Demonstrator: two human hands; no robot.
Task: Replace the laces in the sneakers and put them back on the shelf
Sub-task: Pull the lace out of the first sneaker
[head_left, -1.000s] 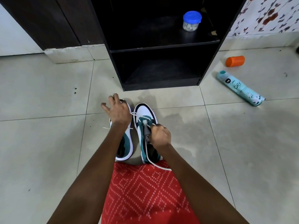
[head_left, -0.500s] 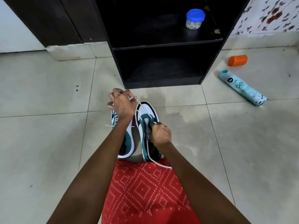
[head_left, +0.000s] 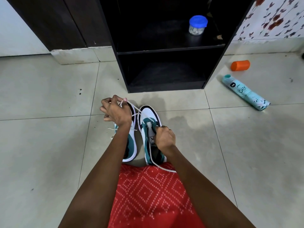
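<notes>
Lace [head_left: 164, 167] pulled farther from Puma sneaker [head_left: 146, 129]

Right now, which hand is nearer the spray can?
Right. The right hand grips the right sneaker, left of the can; the left hand pinches the lace farther left, over the left sneaker.

Single head-mounted cam on this one, wide-angle, pointing forward and steeply down from above the person's lap [head_left: 151, 195]. Both forearms come in from the bottom edge and meet near the centre of the frame, where the left hand [head_left: 116, 112] and right hand [head_left: 164, 139] sit over the sneakers [head_left: 148, 116]. It's close enough that the thin lace [head_left: 164, 166] reads clearly. The shelf [head_left: 164, 51] sits farther off at top centre, its sides splaying outward, with floor [head_left: 41, 145] on both sides.
</notes>
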